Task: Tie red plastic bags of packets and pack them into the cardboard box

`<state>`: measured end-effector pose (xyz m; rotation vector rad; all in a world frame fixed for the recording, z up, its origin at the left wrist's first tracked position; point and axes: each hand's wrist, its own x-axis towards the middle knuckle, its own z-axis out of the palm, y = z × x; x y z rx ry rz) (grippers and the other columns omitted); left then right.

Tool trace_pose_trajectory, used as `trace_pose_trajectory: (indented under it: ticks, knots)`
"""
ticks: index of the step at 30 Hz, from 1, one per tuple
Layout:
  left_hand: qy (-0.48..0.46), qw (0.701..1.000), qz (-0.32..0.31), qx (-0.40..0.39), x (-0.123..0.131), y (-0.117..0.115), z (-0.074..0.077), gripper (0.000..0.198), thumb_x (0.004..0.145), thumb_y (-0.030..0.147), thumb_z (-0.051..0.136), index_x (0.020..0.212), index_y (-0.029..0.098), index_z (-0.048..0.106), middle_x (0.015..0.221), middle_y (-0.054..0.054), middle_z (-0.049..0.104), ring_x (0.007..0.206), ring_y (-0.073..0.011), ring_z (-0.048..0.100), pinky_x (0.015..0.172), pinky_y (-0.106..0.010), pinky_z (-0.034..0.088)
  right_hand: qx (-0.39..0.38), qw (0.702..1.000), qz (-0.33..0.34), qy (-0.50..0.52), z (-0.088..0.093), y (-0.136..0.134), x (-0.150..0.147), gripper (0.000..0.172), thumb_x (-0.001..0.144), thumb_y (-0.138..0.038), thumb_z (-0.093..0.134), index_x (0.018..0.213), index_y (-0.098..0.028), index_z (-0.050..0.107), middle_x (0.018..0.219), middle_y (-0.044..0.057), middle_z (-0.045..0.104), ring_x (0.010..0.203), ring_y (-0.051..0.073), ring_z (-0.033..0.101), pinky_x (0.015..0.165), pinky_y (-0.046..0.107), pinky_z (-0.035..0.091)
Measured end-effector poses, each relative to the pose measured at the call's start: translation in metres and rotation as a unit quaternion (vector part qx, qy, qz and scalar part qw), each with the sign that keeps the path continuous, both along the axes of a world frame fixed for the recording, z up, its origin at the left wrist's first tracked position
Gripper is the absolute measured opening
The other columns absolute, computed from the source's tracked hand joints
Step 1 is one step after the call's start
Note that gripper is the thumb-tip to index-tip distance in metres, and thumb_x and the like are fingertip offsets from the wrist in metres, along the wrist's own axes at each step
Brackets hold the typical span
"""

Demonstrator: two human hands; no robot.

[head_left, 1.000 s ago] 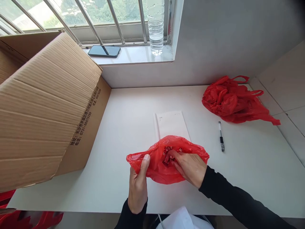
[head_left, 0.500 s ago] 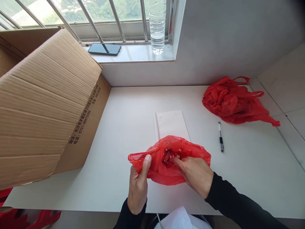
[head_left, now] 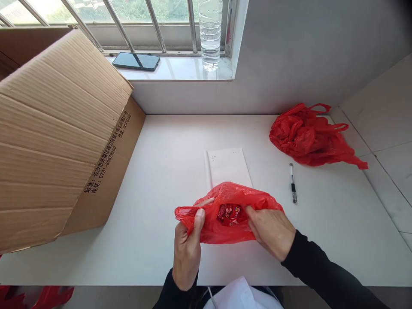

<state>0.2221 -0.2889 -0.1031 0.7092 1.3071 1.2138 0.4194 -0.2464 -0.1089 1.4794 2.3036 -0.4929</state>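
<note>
A thin red plastic bag (head_left: 222,236) is held open low over the front of the white table. My left hand (head_left: 188,253) grips its left edge, thumb on top and fingers partly behind the film. My right hand (head_left: 272,229) is closed on the bag's right side, its fingertips partly hidden at the mouth. Between the hands, small red-wrapped packets (head_left: 229,214) with printed lettering lie inside the bag; the bottom of the bag is hidden.
A white booklet (head_left: 227,165) lies just behind the bag, a pen (head_left: 293,184) to its right. Farther back right sits a crumpled red bag (head_left: 309,137). A large cardboard box (head_left: 61,141) covers the left side. On the windowsill are a phone (head_left: 136,61) and a water bottle (head_left: 210,38).
My right hand has drawn back to the right from the packets to the bag's side. More of the packets shows in the mouth. My left hand keeps its grip.
</note>
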Motion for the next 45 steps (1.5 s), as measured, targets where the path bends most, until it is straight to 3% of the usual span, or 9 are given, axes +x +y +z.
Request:
trace_pose_trajectory:
  ticks: [14,17,22,27,30,34,36,40,45]
  knots:
    - [0.145,0.987,-0.01,0.065,0.004,-0.009,0.004,0.038,0.097,0.035,0.056,0.135,0.031,0.06,0.14,-0.003,0.06,0.13,-0.0247,0.054,0.101,-0.033,0.05,0.232,0.959,-0.071,0.149,0.031,-0.026,0.041,0.03,0.094,-0.031,0.054,0.124,-0.026,0.055,0.067,-0.005,0.059,0.058,0.017,0.06,0.054,0.031,0.045]
    - [0.295,0.939,-0.052,0.171,0.001,-0.004,0.003,0.046,0.097,0.026,0.055,0.141,0.034,0.052,0.133,-0.008,0.059,0.119,-0.0248,0.056,0.092,-0.037,0.053,0.24,0.955,-0.116,0.135,0.014,-0.017,0.041,0.064,0.087,-0.032,0.065,0.143,-0.019,0.038,0.08,-0.001,0.063,0.07,0.021,0.061,0.06,0.033,0.05]
    - [0.5,0.828,-0.021,0.252,-0.012,0.004,0.009,0.047,0.093,0.017,0.056,0.138,0.032,0.056,0.109,-0.008,0.05,0.104,-0.0243,0.049,0.086,-0.041,0.049,0.21,0.944,-0.174,0.187,0.007,-0.002,0.044,0.013,0.097,-0.031,0.048,0.101,-0.025,0.058,0.087,0.002,0.063,0.082,0.021,0.059,0.07,0.037,0.051]
    - [0.258,0.941,-0.053,0.212,-0.014,0.003,0.037,0.027,0.099,0.027,0.047,0.115,0.029,0.069,0.136,-0.008,0.05,0.131,-0.0274,0.045,0.103,-0.042,0.043,0.194,0.891,-0.186,0.365,0.042,-0.005,0.037,0.014,0.098,-0.034,0.044,0.096,-0.026,0.055,0.106,0.005,0.064,0.102,0.023,0.059,0.081,0.036,0.052]
    - [0.08,0.977,-0.09,0.178,-0.004,0.013,0.053,0.029,0.102,0.035,0.039,0.099,0.024,0.066,0.098,-0.007,0.071,0.108,-0.0244,0.062,0.1,-0.041,0.044,0.14,0.845,-0.188,0.481,0.066,-0.013,0.026,0.013,0.099,-0.033,0.042,0.095,-0.028,0.053,0.12,0.004,0.063,0.109,0.02,0.061,0.083,0.031,0.055]
    - [-0.017,0.974,-0.212,0.082,0.008,0.035,0.07,0.023,0.101,0.041,0.043,0.09,0.022,0.051,0.049,0.008,0.045,0.043,-0.0084,0.04,0.057,-0.025,0.044,0.114,0.792,-0.241,0.549,0.086,-0.019,0.008,0.02,0.1,-0.038,0.038,0.093,-0.029,0.054,0.097,0.003,0.068,0.077,0.018,0.065,0.072,0.031,0.058]
    - [0.002,0.966,-0.256,0.033,0.011,0.041,0.08,0.015,0.097,0.037,0.051,0.103,0.024,0.046,0.064,0.007,0.052,0.05,-0.0079,0.042,0.055,-0.022,0.041,0.124,0.788,-0.236,0.554,0.09,-0.017,0.002,0.02,0.1,-0.039,0.039,0.092,-0.029,0.055,0.086,0.002,0.066,0.069,0.018,0.064,0.067,0.031,0.058]
    - [0.108,0.937,-0.329,0.036,0.012,0.038,0.094,0.056,0.092,0.034,0.06,0.137,0.03,0.027,0.105,-0.003,0.06,0.084,-0.0144,0.057,0.08,-0.029,0.048,0.106,0.801,-0.17,0.564,0.089,-0.011,-0.005,0.016,0.098,-0.038,0.043,0.09,-0.029,0.054,0.078,-0.001,0.063,0.067,0.018,0.064,0.065,0.03,0.057]
    - [0.077,0.95,-0.298,0.057,0.009,0.045,0.088,0.034,0.101,0.05,0.035,0.094,0.021,0.051,0.072,0.002,0.049,0.059,-0.0105,0.041,0.057,-0.024,0.036,0.111,0.795,-0.139,0.58,0.088,-0.01,-0.008,0.01,0.098,-0.031,0.045,0.093,-0.029,0.054,0.082,-0.002,0.062,0.07,0.015,0.062,0.069,0.029,0.056]
